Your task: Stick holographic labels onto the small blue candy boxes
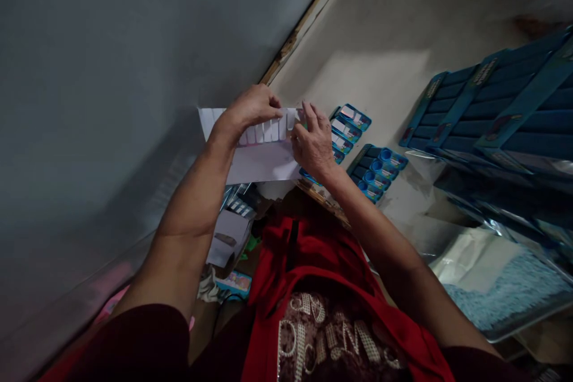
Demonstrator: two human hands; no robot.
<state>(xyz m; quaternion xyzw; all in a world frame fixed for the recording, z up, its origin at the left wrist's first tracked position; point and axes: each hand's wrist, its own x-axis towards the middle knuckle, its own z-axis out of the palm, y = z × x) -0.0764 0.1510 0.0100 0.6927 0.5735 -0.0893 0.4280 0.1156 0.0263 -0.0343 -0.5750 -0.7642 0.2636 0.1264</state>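
A white sheet of labels is held up in front of me, a row of narrow pale strips along its upper part. My left hand reaches over the sheet from the left, thumb and forefinger pinched at its top edge. My right hand grips the right end, its fingers bent and the thumb side near the last strips. Whether a single strip is between any fingertips is too small to tell. Close by my right hand, small blue boxes with white labels on their ends lie in a row.
More blue boxes with round blue ends lie on the pale tabletop. Large stacks of blue boxes stand at right, above a clear tray of light blue shreds. A grey wall panel bounds the left.
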